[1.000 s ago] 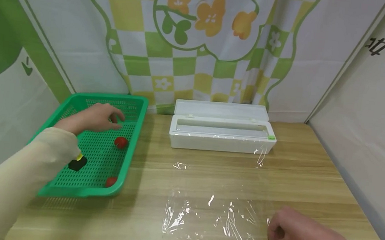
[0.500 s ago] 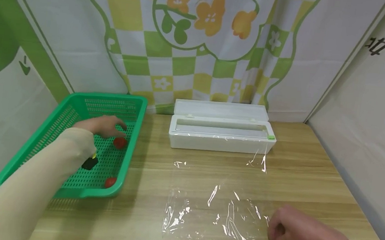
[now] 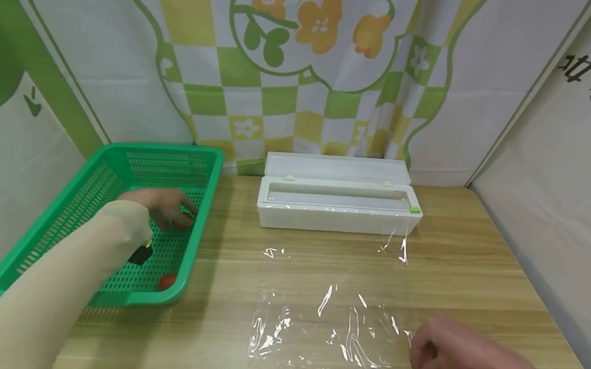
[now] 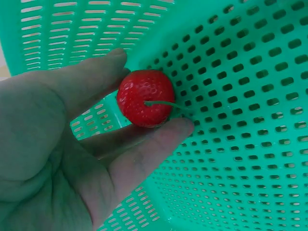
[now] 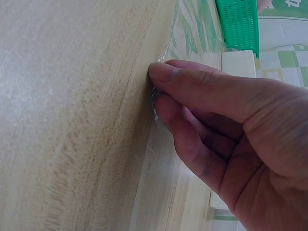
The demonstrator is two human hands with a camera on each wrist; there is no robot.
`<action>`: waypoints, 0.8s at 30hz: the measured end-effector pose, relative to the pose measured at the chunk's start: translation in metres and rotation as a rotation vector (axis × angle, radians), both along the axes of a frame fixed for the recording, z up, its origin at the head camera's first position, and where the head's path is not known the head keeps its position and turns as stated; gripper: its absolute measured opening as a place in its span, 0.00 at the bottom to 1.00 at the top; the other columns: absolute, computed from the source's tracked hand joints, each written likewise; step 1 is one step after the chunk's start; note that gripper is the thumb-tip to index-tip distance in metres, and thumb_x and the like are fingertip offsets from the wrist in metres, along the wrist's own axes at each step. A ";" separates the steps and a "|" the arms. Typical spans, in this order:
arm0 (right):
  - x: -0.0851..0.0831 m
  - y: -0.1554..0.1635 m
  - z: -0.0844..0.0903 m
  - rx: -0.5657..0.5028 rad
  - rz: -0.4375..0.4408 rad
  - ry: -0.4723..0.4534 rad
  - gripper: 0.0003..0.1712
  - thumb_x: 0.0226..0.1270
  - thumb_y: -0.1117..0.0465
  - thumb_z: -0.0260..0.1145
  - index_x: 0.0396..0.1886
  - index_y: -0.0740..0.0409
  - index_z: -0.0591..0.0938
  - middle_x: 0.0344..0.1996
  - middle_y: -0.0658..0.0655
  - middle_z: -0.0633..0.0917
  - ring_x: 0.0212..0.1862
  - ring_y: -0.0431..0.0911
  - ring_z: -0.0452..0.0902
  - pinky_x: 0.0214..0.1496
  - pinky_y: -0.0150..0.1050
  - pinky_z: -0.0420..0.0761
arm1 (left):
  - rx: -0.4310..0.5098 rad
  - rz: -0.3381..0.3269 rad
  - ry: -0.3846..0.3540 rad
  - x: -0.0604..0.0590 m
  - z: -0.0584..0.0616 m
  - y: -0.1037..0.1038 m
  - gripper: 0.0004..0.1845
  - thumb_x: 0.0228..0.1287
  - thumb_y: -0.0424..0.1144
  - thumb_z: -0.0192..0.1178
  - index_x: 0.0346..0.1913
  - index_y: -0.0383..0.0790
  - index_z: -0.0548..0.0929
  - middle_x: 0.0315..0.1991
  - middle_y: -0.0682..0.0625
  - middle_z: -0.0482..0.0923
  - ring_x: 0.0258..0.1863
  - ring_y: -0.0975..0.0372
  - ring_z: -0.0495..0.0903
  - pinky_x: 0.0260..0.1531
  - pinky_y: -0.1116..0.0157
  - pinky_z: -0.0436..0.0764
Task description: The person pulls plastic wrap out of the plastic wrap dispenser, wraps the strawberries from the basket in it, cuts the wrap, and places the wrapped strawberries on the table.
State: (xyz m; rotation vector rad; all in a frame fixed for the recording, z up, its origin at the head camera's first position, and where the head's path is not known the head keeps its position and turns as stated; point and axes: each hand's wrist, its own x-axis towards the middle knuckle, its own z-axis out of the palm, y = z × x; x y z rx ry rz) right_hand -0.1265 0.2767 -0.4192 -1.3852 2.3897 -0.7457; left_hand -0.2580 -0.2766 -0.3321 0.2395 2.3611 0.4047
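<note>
Fingers of the left hand pinch a strawberry, probably soft and easily bruised, inside the green basket at left, while the right hand nips the flimsy cling film edge on the counter.

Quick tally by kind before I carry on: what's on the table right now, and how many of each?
Strawberries: 2, one pinched in the left hand (strawberry), one loose in the basket
Green basket: 1
White wrap dispenser box: 1
Sheet of clear wrap: 1, its edge pinched by the right hand
Total: 5
</note>
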 end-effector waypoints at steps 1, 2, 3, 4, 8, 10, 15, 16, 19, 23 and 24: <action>0.000 0.000 0.000 0.001 -0.001 0.000 0.16 0.36 0.74 0.72 0.17 0.46 0.84 0.17 0.38 0.82 0.24 0.17 0.66 0.22 0.15 0.71 | 0.003 -0.005 0.001 0.000 -0.001 0.000 0.27 0.74 0.36 0.51 0.70 0.25 0.64 0.64 0.27 0.71 0.59 0.40 0.78 0.52 0.54 0.85; 0.000 0.000 0.000 0.002 -0.002 -0.001 0.16 0.36 0.74 0.72 0.17 0.46 0.84 0.17 0.38 0.82 0.24 0.17 0.66 0.22 0.15 0.71 | 0.009 -0.002 0.001 0.000 -0.002 0.000 0.27 0.74 0.36 0.52 0.70 0.25 0.65 0.63 0.28 0.72 0.58 0.41 0.79 0.52 0.55 0.85; 0.000 0.000 0.000 0.003 -0.003 -0.002 0.16 0.36 0.74 0.72 0.17 0.46 0.84 0.17 0.38 0.82 0.24 0.17 0.66 0.22 0.15 0.71 | 0.011 -0.006 0.006 0.000 -0.003 -0.001 0.26 0.73 0.35 0.52 0.69 0.25 0.66 0.61 0.28 0.74 0.57 0.42 0.80 0.52 0.55 0.85; 0.000 0.000 0.000 0.003 -0.004 -0.002 0.16 0.36 0.74 0.72 0.17 0.46 0.84 0.17 0.38 0.82 0.24 0.17 0.66 0.22 0.15 0.71 | 0.012 -0.009 0.013 0.000 -0.003 -0.001 0.26 0.72 0.35 0.53 0.68 0.25 0.68 0.60 0.29 0.75 0.56 0.44 0.81 0.51 0.56 0.85; 0.000 0.000 0.000 0.000 -0.005 -0.002 0.16 0.36 0.74 0.72 0.17 0.46 0.84 0.17 0.38 0.82 0.24 0.17 0.66 0.22 0.15 0.71 | 0.008 -0.031 0.057 -0.002 -0.005 -0.004 0.23 0.70 0.35 0.56 0.64 0.27 0.73 0.58 0.31 0.77 0.48 0.51 0.84 0.46 0.58 0.87; 0.000 0.001 0.000 -0.002 -0.004 -0.006 0.16 0.36 0.74 0.72 0.18 0.46 0.84 0.17 0.38 0.82 0.24 0.17 0.66 0.22 0.15 0.71 | 0.007 -0.043 0.086 -0.002 -0.006 -0.006 0.23 0.69 0.35 0.57 0.63 0.28 0.75 0.52 0.33 0.79 0.39 0.57 0.83 0.40 0.61 0.86; 0.001 0.001 0.000 0.004 -0.003 -0.022 0.15 0.37 0.73 0.73 0.18 0.47 0.84 0.17 0.38 0.82 0.24 0.17 0.66 0.22 0.15 0.71 | 0.005 -0.095 0.224 -0.002 -0.003 -0.012 0.20 0.64 0.32 0.56 0.59 0.29 0.79 0.39 0.39 0.80 0.25 0.62 0.75 0.27 0.65 0.81; 0.001 0.001 0.000 0.005 -0.002 -0.020 0.15 0.37 0.73 0.73 0.18 0.47 0.84 0.17 0.38 0.82 0.24 0.17 0.66 0.22 0.15 0.71 | -0.004 -0.107 0.268 -0.002 -0.002 -0.012 0.20 0.63 0.31 0.56 0.58 0.30 0.80 0.39 0.39 0.81 0.26 0.61 0.75 0.27 0.64 0.81; 0.001 0.001 0.000 0.001 0.002 -0.022 0.15 0.37 0.73 0.73 0.18 0.47 0.84 0.17 0.38 0.82 0.24 0.17 0.66 0.22 0.15 0.71 | -0.051 -0.119 0.392 0.001 0.005 -0.014 0.18 0.64 0.32 0.57 0.56 0.32 0.82 0.44 0.35 0.82 0.35 0.53 0.81 0.33 0.59 0.82; 0.000 0.000 0.000 -0.006 0.004 -0.020 0.15 0.37 0.74 0.72 0.18 0.47 0.84 0.17 0.38 0.82 0.24 0.17 0.66 0.22 0.15 0.71 | -0.038 -0.085 0.503 0.008 0.016 -0.017 0.17 0.65 0.32 0.58 0.55 0.33 0.83 0.50 0.32 0.82 0.44 0.45 0.81 0.37 0.55 0.81; 0.000 0.000 0.000 -0.006 0.004 -0.018 0.15 0.37 0.74 0.72 0.18 0.47 0.83 0.17 0.38 0.82 0.24 0.17 0.66 0.22 0.15 0.71 | -0.024 -0.072 0.519 0.009 0.019 -0.018 0.17 0.65 0.32 0.58 0.56 0.33 0.82 0.50 0.32 0.82 0.44 0.45 0.81 0.37 0.55 0.81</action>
